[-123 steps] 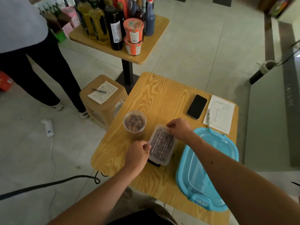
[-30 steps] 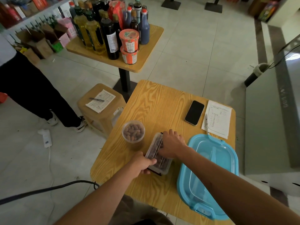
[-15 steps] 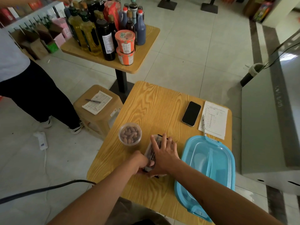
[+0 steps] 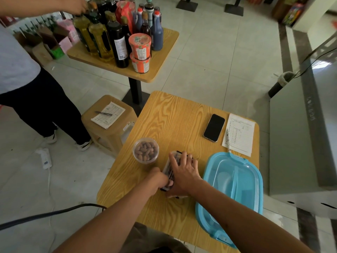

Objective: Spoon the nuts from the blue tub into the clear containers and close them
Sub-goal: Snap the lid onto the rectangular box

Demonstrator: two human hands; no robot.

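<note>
We see the right hand (image 4: 184, 170) lying flat on the lid of the rectangular clear box (image 4: 169, 168), its fingers (image 4: 172, 159) straight and spread, the tips reaching the box's far end, so it presses rather than grips. The left hand (image 4: 158, 178) is at the box's near left corner with its fingers curled in; a fingertip shows against the box edge, but we cannot tell how firmly it holds the box, since the back of the hand hides most of the fingers. The box sits on the wooden table (image 4: 173, 121), near its front middle, and the 2 hands cover most of it; only a strip of lid with dark nuts beneath shows between them. Just left of it, beyond the left hand, stands 1 round clear tub (image 4: 145, 150) filled with nuts. We cannot tell whether the round tub has a lid. The blue tub (image 4: 231, 194) lies to the right of the box with its lid on, its near corner hanging past the table edge; the right forearm crosses in front of it. A phone (image 4: 214, 127) and a printed sheet (image 4: 239, 134) lie at the table's far right.
</note>
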